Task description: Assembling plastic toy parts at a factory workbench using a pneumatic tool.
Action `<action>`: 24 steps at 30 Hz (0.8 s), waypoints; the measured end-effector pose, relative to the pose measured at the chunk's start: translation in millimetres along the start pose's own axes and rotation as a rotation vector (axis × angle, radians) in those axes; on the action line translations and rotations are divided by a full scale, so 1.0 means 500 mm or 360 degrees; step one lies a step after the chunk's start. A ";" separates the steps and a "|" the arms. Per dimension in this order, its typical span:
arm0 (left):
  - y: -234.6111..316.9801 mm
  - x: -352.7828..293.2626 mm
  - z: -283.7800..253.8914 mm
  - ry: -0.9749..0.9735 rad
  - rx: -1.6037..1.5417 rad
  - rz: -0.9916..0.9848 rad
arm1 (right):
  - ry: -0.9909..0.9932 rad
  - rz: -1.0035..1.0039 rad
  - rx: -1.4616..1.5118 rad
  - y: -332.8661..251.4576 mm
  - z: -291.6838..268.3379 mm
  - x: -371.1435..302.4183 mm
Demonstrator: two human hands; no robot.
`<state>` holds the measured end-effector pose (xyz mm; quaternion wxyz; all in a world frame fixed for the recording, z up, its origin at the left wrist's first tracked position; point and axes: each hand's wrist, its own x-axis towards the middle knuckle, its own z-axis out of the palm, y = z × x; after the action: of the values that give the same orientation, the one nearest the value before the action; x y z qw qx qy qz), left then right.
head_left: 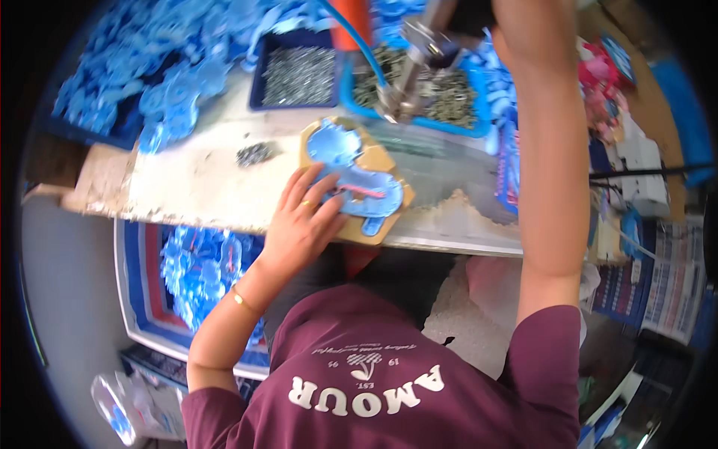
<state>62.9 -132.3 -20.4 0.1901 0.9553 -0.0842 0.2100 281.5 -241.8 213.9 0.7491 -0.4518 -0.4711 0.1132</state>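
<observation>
My left hand [303, 217] lies flat, fingers spread, over the left edge of a blue plastic shell [374, 184]. The shell has rounded ends and a thin pink strip inside, and rests in a tan block-like holder [394, 166] at the table's front edge. My right arm reaches up to the top edge, where my right hand [505, 37] is blurred and mostly cut off, its fingers hidden. Beside that hand is a dark part of a tilted metal tool [407, 78] with a blue hose [359, 41]. The tool's tip hangs behind the holder, apart from the shell.
A dark blue tray [256, 93] holds small silvery metal pieces, and a light blue tray [479, 123] holds duller ones. A small metal heap [254, 154] lies left of the holder. Blue plastic parts [172, 45] pile up far left; more fill a box [206, 262] below the table.
</observation>
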 end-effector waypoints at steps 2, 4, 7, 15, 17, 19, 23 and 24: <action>-0.006 -0.005 -0.010 0.0034 -0.0002 0.0041 | -0.0212 -0.0170 -0.0686 -0.004 -0.042 0.042; 0.007 0.019 -0.034 -0.0008 -0.0045 0.0075 | -0.0209 -0.0006 -0.0886 -0.050 -0.091 0.035; 0.017 0.009 -0.149 -0.0118 -0.0476 -0.0171 | -0.0131 0.0322 -0.0689 -0.034 -0.221 0.024; 0.030 -0.148 -0.490 -0.0857 -0.0055 -0.1050 | 0.0504 0.0539 -0.2429 0.125 -0.644 -0.223; 0.020 -0.176 -0.464 -0.0651 0.0574 -0.0989 | 0.0450 0.0651 -0.2806 0.141 -0.584 -0.238; 0.017 -0.156 -0.454 -0.0731 0.0450 -0.1148 | 0.0395 0.0742 -0.3151 0.158 -0.569 -0.239; 0.011 -0.085 -0.375 -0.0669 0.0207 -0.0904 | 0.0595 0.0466 -0.3114 0.152 -0.581 -0.253; 0.024 -0.051 -0.355 -0.0684 0.0039 -0.0775 | 0.0667 0.0442 -0.2865 0.132 -0.577 -0.254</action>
<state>-28.3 -70.3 121.3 0.2011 0.9721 0.1110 -0.0473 464.3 -444.6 42.7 0.1665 -0.9255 -0.1784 -0.2897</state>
